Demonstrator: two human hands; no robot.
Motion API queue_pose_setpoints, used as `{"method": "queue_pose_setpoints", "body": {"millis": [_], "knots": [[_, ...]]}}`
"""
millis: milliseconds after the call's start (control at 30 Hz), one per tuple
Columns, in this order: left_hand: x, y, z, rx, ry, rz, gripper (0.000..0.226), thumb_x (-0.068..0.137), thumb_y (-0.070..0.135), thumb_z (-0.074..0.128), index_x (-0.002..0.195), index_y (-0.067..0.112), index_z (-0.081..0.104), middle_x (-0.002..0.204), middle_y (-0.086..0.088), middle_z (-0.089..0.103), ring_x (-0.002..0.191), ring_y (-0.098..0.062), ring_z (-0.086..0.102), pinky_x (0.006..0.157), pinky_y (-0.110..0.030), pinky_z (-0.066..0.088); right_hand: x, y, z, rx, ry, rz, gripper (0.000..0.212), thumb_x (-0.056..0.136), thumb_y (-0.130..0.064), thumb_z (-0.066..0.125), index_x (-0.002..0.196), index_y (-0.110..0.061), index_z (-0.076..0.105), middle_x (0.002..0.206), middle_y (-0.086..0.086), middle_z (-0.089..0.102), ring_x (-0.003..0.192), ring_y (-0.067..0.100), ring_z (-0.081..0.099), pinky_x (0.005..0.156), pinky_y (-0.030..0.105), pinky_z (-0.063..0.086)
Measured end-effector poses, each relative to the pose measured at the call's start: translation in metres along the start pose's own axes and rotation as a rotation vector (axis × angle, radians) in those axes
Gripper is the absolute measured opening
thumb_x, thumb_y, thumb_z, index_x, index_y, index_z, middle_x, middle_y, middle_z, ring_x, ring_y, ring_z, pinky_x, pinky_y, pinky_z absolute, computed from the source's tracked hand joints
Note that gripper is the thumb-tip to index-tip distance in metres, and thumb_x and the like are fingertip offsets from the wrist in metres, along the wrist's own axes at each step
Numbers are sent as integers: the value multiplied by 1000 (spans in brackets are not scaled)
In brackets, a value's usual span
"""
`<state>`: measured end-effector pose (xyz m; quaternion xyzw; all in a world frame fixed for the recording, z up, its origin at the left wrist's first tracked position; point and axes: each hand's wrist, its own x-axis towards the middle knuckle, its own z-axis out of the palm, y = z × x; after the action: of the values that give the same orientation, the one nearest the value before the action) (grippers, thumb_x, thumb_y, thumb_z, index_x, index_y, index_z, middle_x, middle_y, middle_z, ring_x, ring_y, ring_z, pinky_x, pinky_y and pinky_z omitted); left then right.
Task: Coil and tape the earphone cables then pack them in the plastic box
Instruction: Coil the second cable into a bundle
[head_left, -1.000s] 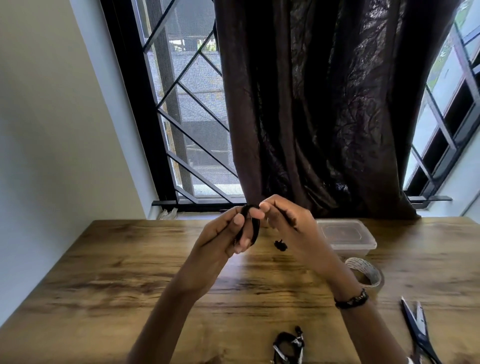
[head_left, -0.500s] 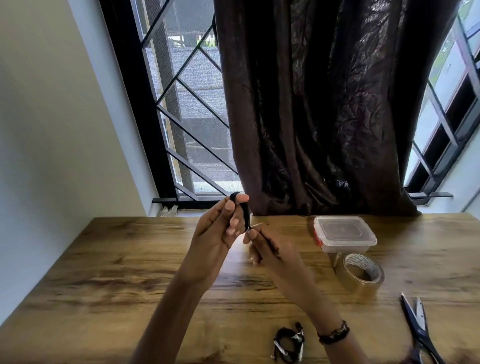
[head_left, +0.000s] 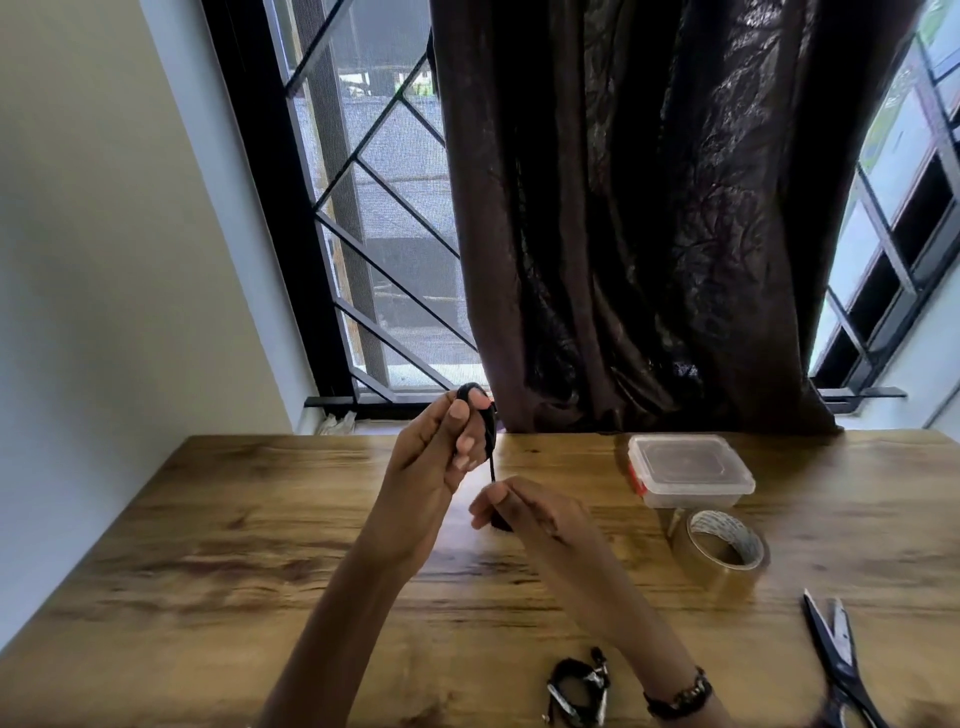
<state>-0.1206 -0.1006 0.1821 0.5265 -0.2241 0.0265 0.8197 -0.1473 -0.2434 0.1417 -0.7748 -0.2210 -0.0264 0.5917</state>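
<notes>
Left hand (head_left: 431, 457) is raised above the far-middle of the wooden table (head_left: 260, 545), fingers curled round a small coil of black earphone cable (head_left: 485, 421); the loops wrap over the fingertips w/ the thumb pressing on top. A single strand of the same cable drops straight down from the coil to the right hand (head_left: 524, 512), which sits lower and nearer, just right of the left one. Right hand's thumb and forefinger pinch the strand's lower end; a dark bit pokes out below the fingers, prob. the earbud or plug, too small to tell which. Right wrist wears a dark beaded bracelet (head_left: 678, 693).

A second black earphone bundle (head_left: 576, 686), already coiled w/ pale tape bands round it, lies on the table at the near edge, just left of the right forearm, not touching it.

Clear rectangular plastic box w/ lid on and a red clip at its left end (head_left: 688, 470) stands on the far-right part of the table, well apart from both hands. Just nearer than it lies a roll of brown packing tape (head_left: 719, 551), on its side-face, hole up, close to the box. Black-handled scissors (head_left: 836, 660) lie near-right, blades pointing far, partly cut off by the frame edge.

Behind the table: dark brown curtain (head_left: 649, 208) hangs in the middle, black window grille (head_left: 374, 234) to its left, pale wall at far left.
</notes>
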Motion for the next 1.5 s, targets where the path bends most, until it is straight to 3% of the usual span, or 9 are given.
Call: {"method": "queue_pose_setpoints", "body": {"millis": [133,400,633,800,967,1167,1333,1400,1500], "knots": [[1,6,-2,-70,-44,-52,23,99,18,40,90,14,61,63,9,36,55,-2,32,54,-13,36,2,3,-2,16,-8,60,41,100,-44,35,102,-24,70,100,4,69,97,20,64,93,48,47],[-4,20,0,30,-171,-93,21,97,22,43,85,18,60,61,11,34,52,-1,29,51,-12,33,20,-22,-15,207,81,-68,48,98,-53,30,128,-29,59,130,-13,62,127,3,51,113,36,36],[-6,23,2,181,-209,-71,21,99,16,37,86,8,51,63,7,32,56,-8,24,55,-19,26,32,-33,-21,262,7,-204,30,99,-24,49,127,-19,59,115,0,67,117,14,59,101,29,46],[-5,21,0,158,-177,-77,23,99,19,39,82,14,54,61,7,31,55,-6,29,57,-15,34,28,-21,-9,268,95,-131,26,96,-26,54,118,-18,66,110,9,68,107,29,64,83,65,51],[-8,12,-1,202,-137,-92,25,100,21,39,81,19,55,61,8,31,56,-6,30,66,-19,34,23,-15,2,252,215,-90,23,97,-24,55,114,-18,69,94,8,72,91,26,70,72,51,59],[-9,10,-3,180,-112,-105,29,102,21,37,81,22,57,61,12,33,53,-5,30,76,-37,25,21,-16,6,238,243,-35,24,96,-28,56,116,-21,68,101,4,72,97,23,69,72,63,55],[-7,14,-3,-5,-143,-116,30,101,19,37,82,20,60,61,12,36,52,-2,34,66,-20,33,21,-14,2,323,167,0,35,95,-39,52,118,-15,62,105,5,70,94,17,71,80,48,59],[-2,17,-3,-161,-99,-103,32,102,12,35,83,17,60,61,10,39,52,-1,37,56,-15,36,17,-14,7,395,117,-38,29,98,-33,46,112,-11,59,89,1,68,77,14,68,68,29,56],[4,17,-3,-268,-16,-62,22,100,10,35,92,10,56,63,8,46,54,-2,44,55,-14,39,9,-11,18,281,135,-44,19,101,-19,44,101,-10,61,72,-4,56,67,9,53,65,24,45]]}}
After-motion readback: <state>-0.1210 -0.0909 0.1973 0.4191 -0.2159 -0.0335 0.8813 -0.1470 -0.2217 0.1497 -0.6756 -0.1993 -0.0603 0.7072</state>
